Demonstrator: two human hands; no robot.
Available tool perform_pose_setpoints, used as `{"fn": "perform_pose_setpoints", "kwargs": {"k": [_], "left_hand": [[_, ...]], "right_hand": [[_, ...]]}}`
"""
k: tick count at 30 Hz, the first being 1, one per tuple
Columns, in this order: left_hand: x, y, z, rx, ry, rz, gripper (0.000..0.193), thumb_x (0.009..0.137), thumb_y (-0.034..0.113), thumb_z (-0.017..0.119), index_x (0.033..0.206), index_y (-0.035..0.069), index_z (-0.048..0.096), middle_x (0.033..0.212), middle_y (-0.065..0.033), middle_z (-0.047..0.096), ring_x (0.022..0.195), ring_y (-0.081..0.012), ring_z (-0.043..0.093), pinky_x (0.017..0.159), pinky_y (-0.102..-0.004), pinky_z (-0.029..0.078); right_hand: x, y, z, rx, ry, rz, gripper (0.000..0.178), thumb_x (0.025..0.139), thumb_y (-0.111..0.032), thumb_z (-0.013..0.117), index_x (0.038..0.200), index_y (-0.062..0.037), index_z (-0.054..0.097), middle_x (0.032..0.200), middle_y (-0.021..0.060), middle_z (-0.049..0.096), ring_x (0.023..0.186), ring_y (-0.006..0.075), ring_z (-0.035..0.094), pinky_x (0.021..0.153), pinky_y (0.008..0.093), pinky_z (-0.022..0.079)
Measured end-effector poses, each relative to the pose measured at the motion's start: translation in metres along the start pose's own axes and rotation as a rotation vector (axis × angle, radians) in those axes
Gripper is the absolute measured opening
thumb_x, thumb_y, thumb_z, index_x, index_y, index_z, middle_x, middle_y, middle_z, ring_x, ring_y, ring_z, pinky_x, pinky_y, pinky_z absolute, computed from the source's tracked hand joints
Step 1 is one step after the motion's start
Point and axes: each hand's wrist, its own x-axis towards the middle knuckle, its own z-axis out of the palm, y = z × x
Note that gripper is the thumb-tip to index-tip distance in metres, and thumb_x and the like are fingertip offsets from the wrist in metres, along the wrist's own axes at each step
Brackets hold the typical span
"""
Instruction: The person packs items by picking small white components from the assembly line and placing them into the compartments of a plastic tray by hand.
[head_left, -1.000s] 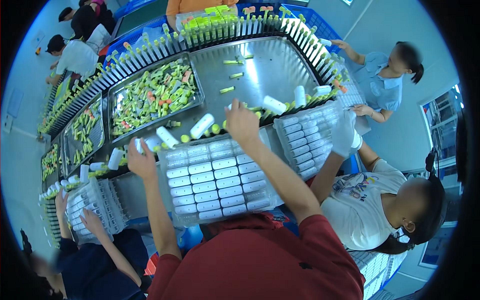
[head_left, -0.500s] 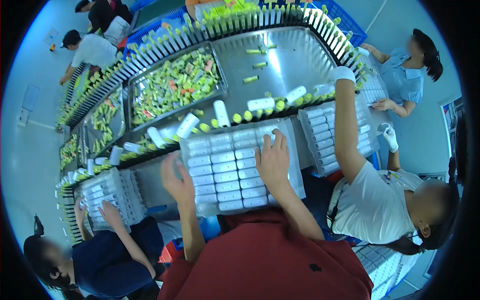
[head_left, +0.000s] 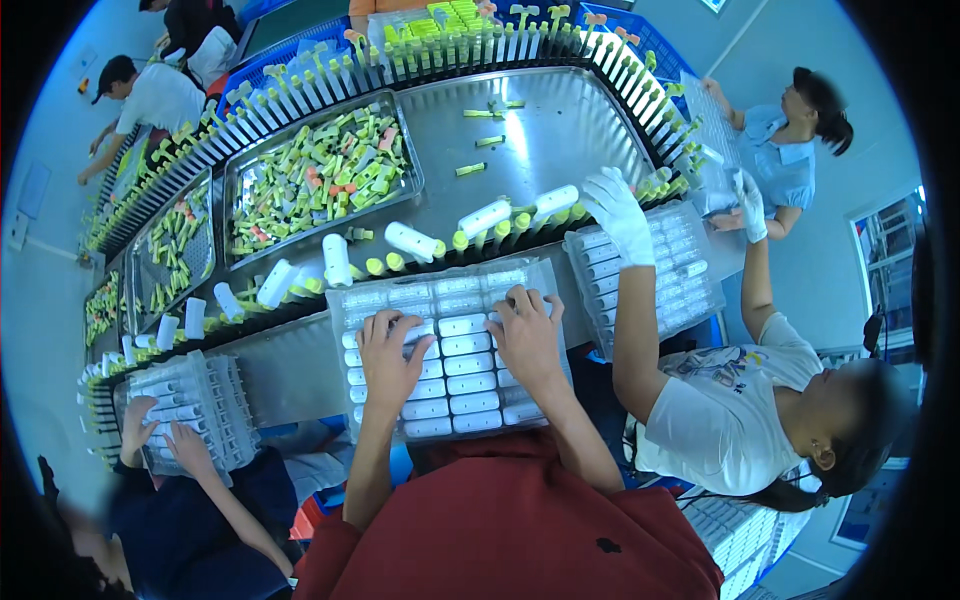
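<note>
Nearest, the wearer's red shirt (head_left: 510, 515) is filling the lower edge; just beyond it a clear plastic tray (head_left: 343, 312) is lying between the two forearms, holding columns of white rounded cases (head_left: 470, 384); the left hand (head_left: 392, 355) is resting over the left column, fingers bent and slightly apart, touching cases beneath its fingertips; the right hand (head_left: 528, 338) is arching over the right column, fingers curved, cases lying directly under it; I cannot tell whether either hand is pinching a case; the middle column is showing uncovered between them.

To the left, a co-worker's bare hands (head_left: 187, 450) are working at another tray; to the right, a white-gloved hand (head_left: 622, 215) is hovering beyond a third tray.

Farther, loose white pieces (head_left: 337, 260) are leaning along a row of yellow-green pegs (head_left: 376, 267); beyond, a metal pan (head_left: 412, 160) is holding heaped green parts (head_left: 315, 185); farther right, a person in light blue (head_left: 778, 165) is standing.
</note>
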Motion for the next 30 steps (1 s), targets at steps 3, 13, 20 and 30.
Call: {"fn": "perform_pose_setpoints", "kwargs": {"k": [3, 13, 20, 30], "left_hand": [[0.002, -0.001, 0.011, 0.010, 0.036, -0.024, 0.032, 0.089, 0.027, 0.085, 0.114, 0.011, 0.073, 0.118, -0.0097, 0.064, 0.116, -0.0329, 0.059, 0.102, -0.0486, 0.041], [-0.011, -0.005, 0.010, -0.104, 0.040, -0.018, 0.034, 0.092, 0.013, 0.079, 0.122, 0.005, 0.064, 0.122, -0.0137, 0.071, 0.117, -0.0388, 0.063, 0.105, -0.0494, 0.044], [-0.022, -0.006, 0.015, -0.073, 0.054, -0.024, 0.035, 0.092, 0.014, 0.080, 0.122, 0.005, 0.065, 0.120, -0.0142, 0.070, 0.115, -0.0394, 0.063, 0.104, -0.0507, 0.044], [-0.010, -0.007, 0.015, -0.021, 0.048, -0.001, 0.035, 0.094, 0.017, 0.078, 0.124, 0.004, 0.066, 0.122, -0.0153, 0.071, 0.116, -0.0400, 0.063, 0.104, -0.0498, 0.045]], "right_hand": [[-0.004, 0.009, 0.007, 0.088, 0.059, -0.019, 0.023, 0.092, -0.022, 0.080, 0.111, -0.0111, 0.072, 0.118, 0.0082, 0.060, 0.119, 0.0293, 0.057, 0.109, 0.0588, 0.036], [0.012, 0.047, -0.034, 0.629, 0.380, 0.315, 0.021, 0.104, -0.023, 0.069, 0.115, -0.0044, 0.066, 0.106, 0.0187, 0.074, 0.096, 0.0430, 0.072, 0.084, 0.0523, 0.055], [0.129, 0.127, -0.100, -0.088, 0.412, -0.185, 0.043, 0.098, -0.044, 0.076, 0.105, -0.0024, 0.068, 0.096, 0.0158, 0.073, 0.089, 0.0399, 0.073, 0.082, 0.0504, 0.055], [0.169, 0.075, 0.003, -0.199, 0.298, 0.215, 0.042, 0.107, -0.048, 0.065, 0.098, -0.0068, 0.061, 0.072, 0.0098, 0.073, 0.063, 0.0329, 0.076, 0.057, 0.0447, 0.061]]}}
